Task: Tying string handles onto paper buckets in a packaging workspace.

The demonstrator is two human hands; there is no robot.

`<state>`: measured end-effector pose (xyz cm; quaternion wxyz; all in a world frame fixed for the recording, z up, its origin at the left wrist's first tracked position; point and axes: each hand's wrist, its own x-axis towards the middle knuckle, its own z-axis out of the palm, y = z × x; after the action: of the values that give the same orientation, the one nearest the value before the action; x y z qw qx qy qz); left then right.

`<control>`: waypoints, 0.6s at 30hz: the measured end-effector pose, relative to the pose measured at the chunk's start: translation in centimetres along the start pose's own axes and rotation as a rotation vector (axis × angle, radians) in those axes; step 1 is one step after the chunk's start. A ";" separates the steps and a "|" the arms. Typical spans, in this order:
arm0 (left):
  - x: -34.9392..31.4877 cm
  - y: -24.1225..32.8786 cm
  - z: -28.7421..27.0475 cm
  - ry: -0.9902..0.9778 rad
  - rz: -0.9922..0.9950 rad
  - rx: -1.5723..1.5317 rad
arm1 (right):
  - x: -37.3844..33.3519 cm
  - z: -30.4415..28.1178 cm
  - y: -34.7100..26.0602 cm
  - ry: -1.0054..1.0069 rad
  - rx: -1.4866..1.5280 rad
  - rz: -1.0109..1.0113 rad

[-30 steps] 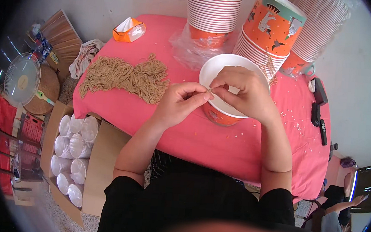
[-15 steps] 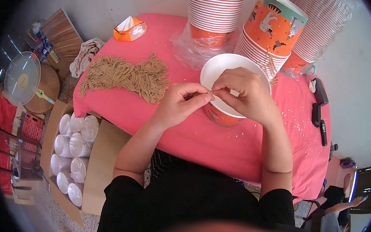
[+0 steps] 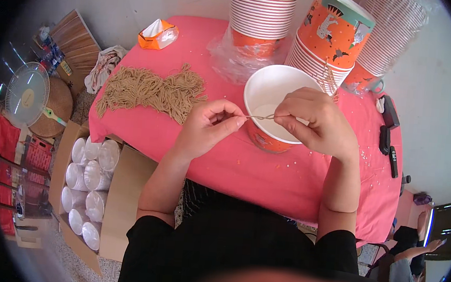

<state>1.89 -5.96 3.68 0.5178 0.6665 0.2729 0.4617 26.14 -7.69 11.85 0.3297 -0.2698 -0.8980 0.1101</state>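
One open paper bucket [image 3: 273, 109], three bucket stacks [image 3: 261, 14], one fan [image 3: 27, 93], two hands [image 3: 208, 125]

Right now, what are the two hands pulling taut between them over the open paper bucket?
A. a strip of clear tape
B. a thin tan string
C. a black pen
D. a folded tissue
B: a thin tan string runs from the left hand to the right hand, above the white-lined paper bucket.

A thin tan paper string [image 3: 262, 117] is stretching taut and nearly level across the rim of a white-lined orange paper bucket [image 3: 270, 105]; the bucket is standing upright and empty on the pink tablecloth [image 3: 223, 167], just before stacked cups of its kind.
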 end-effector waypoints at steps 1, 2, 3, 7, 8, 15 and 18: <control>-0.1 0.1 0.1 0.002 -0.001 0.001 | 0.1 0.2 -0.1 -0.021 0.001 0.001; -0.1 0.2 0.3 0.007 -0.013 -0.037 | 0.2 0.4 -0.1 -0.042 0.000 0.005; -0.1 0.3 0.4 0.013 -0.026 -0.075 | 0.3 0.6 -0.1 -0.041 0.000 0.006; -0.1 -0.6 1.4 0.021 0.017 -0.069 | 0.6 1.7 0.1 -0.008 -0.078 -0.021; -0.1 -0.5 1.8 0.042 0.009 -0.065 | 0.7 1.9 0.3 -0.015 -0.097 -0.017; -0.3 -0.2 2.1 0.025 -0.052 -0.146 | 0.7 2.4 0.6 -0.050 -0.132 0.020; -0.4 -0.8 1.7 0.012 -0.093 -0.262 | 0.7 2.5 0.6 -0.032 -0.118 0.018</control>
<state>3.38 -6.77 2.69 0.6195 0.5770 0.2441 0.4730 24.34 -6.85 10.07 0.2979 -0.2949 -0.9057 0.0641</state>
